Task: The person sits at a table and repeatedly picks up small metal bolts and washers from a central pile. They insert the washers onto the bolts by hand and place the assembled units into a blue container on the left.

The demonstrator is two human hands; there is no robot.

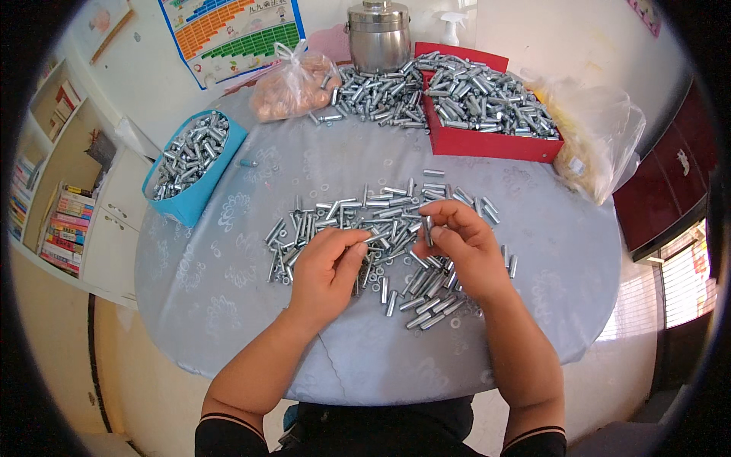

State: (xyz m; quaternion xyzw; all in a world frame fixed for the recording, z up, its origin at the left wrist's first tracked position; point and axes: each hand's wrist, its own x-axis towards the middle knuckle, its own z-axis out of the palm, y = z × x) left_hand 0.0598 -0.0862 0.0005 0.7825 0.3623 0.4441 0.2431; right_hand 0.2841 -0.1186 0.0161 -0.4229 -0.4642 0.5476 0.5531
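A loose pile of silvery metal bolts and sleeves is spread over the middle of the table, with small washers among them. Above the right side of the pile, my right hand pinches a short metal sleeve upright between thumb and fingers. My left hand is over the pile's left side, its thumb and forefinger closed together. Whether a thin metal piece by those fingertips is held or lies behind them, I cannot tell. Several sleeves lie side by side nearest me.
A blue box of metal parts stands at the left. A red box heaped with bolts is at the back right, beside another bolt heap. Plastic bags, a steel pot and a yellowish bag line the back.
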